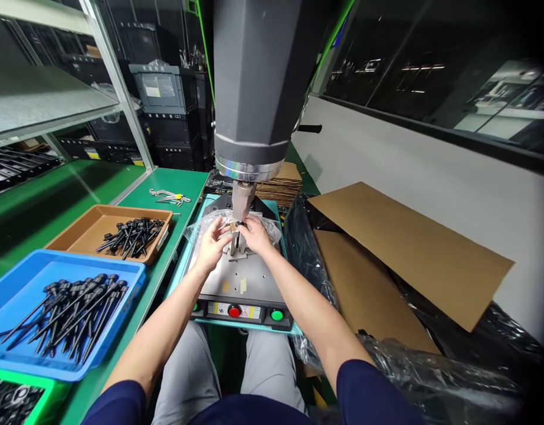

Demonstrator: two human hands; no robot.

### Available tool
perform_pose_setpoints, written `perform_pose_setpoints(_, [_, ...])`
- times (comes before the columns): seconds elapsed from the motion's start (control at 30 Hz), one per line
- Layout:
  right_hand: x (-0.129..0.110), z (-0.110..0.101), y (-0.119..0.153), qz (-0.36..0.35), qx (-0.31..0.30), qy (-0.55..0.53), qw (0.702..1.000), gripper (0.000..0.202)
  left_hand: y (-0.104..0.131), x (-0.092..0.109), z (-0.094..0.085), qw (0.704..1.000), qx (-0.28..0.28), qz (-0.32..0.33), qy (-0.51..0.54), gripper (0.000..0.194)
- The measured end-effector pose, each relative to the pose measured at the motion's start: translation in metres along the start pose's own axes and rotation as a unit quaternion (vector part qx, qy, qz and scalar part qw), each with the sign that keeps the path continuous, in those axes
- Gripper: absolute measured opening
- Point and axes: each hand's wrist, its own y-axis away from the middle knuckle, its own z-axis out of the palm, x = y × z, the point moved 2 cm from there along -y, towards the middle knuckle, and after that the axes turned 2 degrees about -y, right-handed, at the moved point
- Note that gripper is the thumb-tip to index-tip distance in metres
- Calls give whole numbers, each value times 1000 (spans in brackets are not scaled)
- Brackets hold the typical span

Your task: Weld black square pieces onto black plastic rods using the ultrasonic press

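Both hands are at the metal fixture (237,251) under the machine's pressing head (242,200). My left hand (212,245) is just left of the fixture, its thumb and fingers apart and curved towards it. On the other side, my right hand (255,234) has its fingertips close together at the top of the fixture, right below the tip of the head. A small dark part shows at those fingertips, too small to name. Crumpled clear plastic (205,221) lies behind both hands on the machine's grey base plate (219,286).
On the left are a blue tray (134,271) and a brown tray (95,213), both with black stemmed parts. Pliers (166,195) lie farther back. A red button (234,311) and green button (277,314) face me. Cardboard sheets (409,248) and black plastic (307,248) lie right.
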Motion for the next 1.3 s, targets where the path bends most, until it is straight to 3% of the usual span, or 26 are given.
perform_pose_setpoints(0.27, [-15, -10, 3, 49, 15, -61, 997, 21, -8, 0, -1, 999, 38, -18, -6, 75])
perform_pose_setpoints(0.43, [-46, -30, 55, -4, 20, -119, 993, 27, 12, -3, -5, 995, 38, 2, -93, 63])
perform_pose_setpoints(0.63, [-72, -36, 111, -27, 21, -199, 979, 29, 65, -9, -8, 990, 14, -11, -142, 80])
perform_pose_setpoints(0.8, [-82, -14, 122, 88, 37, -369, 925, 39, 135, 6, -4, 978, -132, -44, -155, 37])
perform_pose_setpoints(0.87, [-87, -1, 126, 130, 9, -388, 912, 43, 160, 14, -11, 974, -135, -59, -171, 33])
perform_pose_setpoints(0.93, [-93, 13, 130, 156, -51, -383, 909, 49, 178, 23, -31, 974, -85, -66, -197, 33])
perform_pose_setpoints(1.03, [-101, 24, 138, 164, -126, -364, 908, 59, 198, 43, -92, 948, 55, -57, -310, 31])
perform_pose_setpoints(1.07, [-102, 24, 142, 164, -141, -361, 907, 60, 203, 52, -119, 921, 110, -55, -371, 30])
perform_pose_setpoints(1.13, [-103, 22, 149, 167, -166, -358, 904, 57, 213, 75, -172, 834, 191, -75, -511, 30])
perform_pose_setpoints(1.23, [-102, 15, 161, 180, -191, -349, 900, 56, 220, 107, -240, 714, 236, -141, -644, 28])
perform_pose_setpoints(1.3, [-101, 8, 170, 187, -195, -339, 901, 56, 221, 120, -270, 652, 252, -202, -686, 28])
